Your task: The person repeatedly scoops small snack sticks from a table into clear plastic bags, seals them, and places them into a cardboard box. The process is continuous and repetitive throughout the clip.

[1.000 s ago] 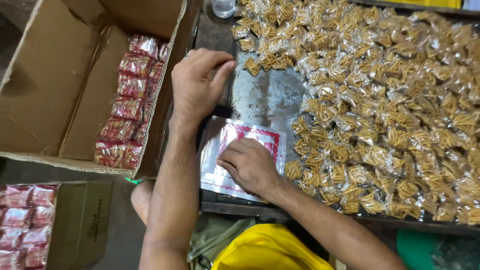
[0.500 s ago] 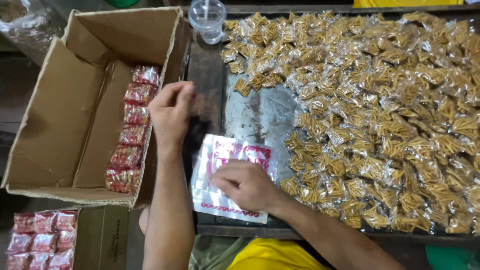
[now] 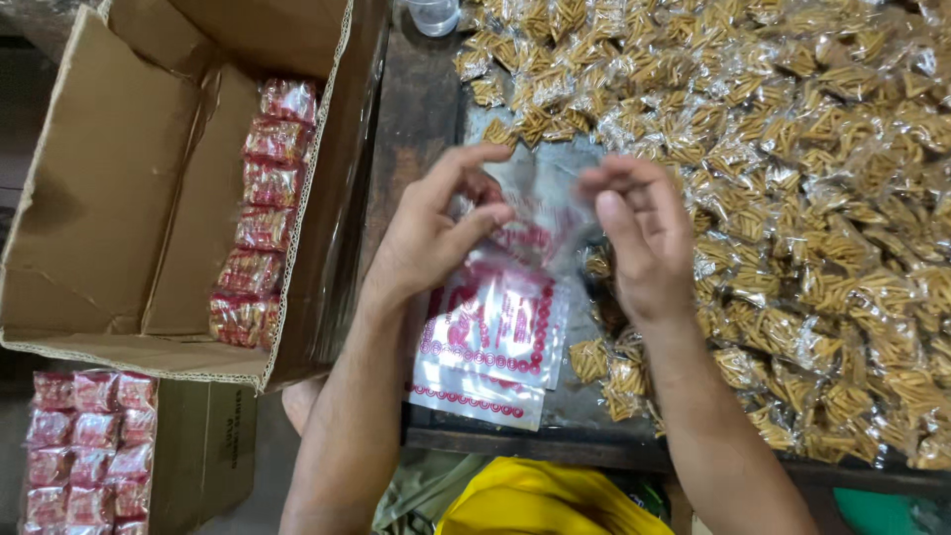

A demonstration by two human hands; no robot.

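Above stacked printed bags (image 3: 492, 342), left hand (image 3: 434, 233) pinching clear bag (image 3: 535, 213), right hand (image 3: 639, 238) beside

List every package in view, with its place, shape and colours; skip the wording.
Clear bag with red print: flat, lifted between left hand and right hand.
Stack of empty bags: flat on the table, clear with red print.
Small clear packets of golden sticks: heaped across the table.
Red packs: column inside the brown carton.
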